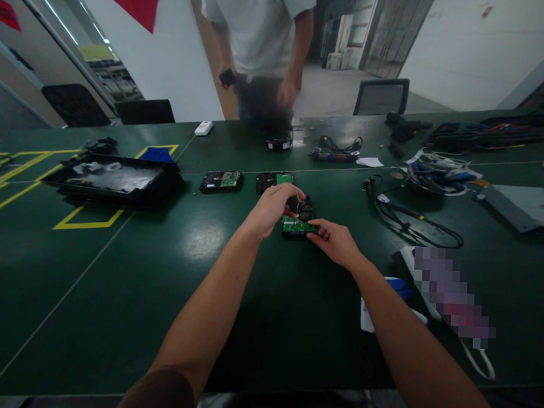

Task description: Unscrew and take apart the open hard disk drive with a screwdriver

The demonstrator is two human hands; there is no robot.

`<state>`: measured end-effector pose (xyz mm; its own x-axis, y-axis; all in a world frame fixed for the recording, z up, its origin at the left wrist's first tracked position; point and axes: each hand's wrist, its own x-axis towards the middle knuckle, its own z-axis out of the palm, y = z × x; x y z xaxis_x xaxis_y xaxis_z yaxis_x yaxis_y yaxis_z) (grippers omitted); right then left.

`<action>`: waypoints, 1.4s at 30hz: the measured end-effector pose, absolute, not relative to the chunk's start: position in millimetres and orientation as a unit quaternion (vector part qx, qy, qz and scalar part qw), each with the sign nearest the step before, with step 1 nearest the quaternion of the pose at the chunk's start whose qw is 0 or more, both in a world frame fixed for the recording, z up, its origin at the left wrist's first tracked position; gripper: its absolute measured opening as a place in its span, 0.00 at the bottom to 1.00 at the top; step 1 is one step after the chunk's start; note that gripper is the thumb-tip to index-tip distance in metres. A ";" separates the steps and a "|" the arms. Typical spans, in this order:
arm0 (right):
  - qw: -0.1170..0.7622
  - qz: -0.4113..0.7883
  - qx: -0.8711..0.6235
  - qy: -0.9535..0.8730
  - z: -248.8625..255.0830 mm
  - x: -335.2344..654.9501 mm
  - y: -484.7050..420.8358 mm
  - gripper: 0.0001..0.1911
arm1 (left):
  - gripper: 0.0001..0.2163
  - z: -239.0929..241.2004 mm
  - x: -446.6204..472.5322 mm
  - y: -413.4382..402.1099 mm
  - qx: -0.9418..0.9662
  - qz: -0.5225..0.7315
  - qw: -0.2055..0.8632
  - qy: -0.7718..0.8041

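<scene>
A hard drive (293, 227) with a green circuit board facing up lies on the green table in front of me, held between both hands. My left hand (272, 209) curls over its far left side, fingers and thumb bent around it. At the near right corner, my right hand (335, 242) pinches the edge between thumb and fingers. Just beyond my left hand sits a second hard drive (266, 180), partly hidden by it. A third hard drive (221, 181) lies farther left, board side up.
Black trays (116, 178) are stacked at left. Across the table stands a person (264, 43). Cables (401, 214), a cable bundle (442, 174) and a metal box (524, 207) lie at right. A pixelated white-edged item (423, 281) is near my right forearm.
</scene>
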<state>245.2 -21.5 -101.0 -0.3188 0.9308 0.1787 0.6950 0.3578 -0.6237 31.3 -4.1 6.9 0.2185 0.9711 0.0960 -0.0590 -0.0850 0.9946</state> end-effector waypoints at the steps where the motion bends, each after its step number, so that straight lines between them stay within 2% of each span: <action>1: 0.262 0.225 -0.522 -0.780 -100.6 245.0 -21.6 0.21 | 0.10 6.9 31.2 -4.2 0.560 0.472 0.548 0.404; 7: 0.259 0.224 -0.528 -0.777 -98.8 244.2 -21.9 0.21 | 0.09 5.6 34.5 -4.9 0.488 0.469 0.623 0.392; 11: 0.261 0.222 -0.525 -0.779 -99.8 243.9 -21.2 0.20 | 0.08 6.1 34.3 -5.0 0.518 0.476 0.585 0.404; 15: 0.263 0.224 -0.522 -0.780 -100.4 244.4 -21.1 0.20 | 0.11 8.2 32.0 -5.3 0.576 0.470 0.525 0.414; 23: 0.261 0.219 -0.525 -0.780 -100.2 244.6 -21.3 0.20 | 0.07 14.1 36.1 -9.9 0.492 0.480 0.579 0.439; 31: 0.260 0.224 -0.527 -0.777 -100.7 244.8 -21.5 0.21 | 0.08 10.1 34.0 -6.5 0.553 0.480 0.527 0.432; 38: 0.259 0.220 -0.525 -0.780 -100.9 245.1 -21.5 0.20 | 0.07 11.6 35.0 -8.4 0.476 0.476 0.618 0.406; 42: 0.264 0.219 -0.526 -0.778 -100.3 244.0 -21.7 0.20 | 0.08 8.0 35.6 -5.3 0.502 0.489 0.582 0.412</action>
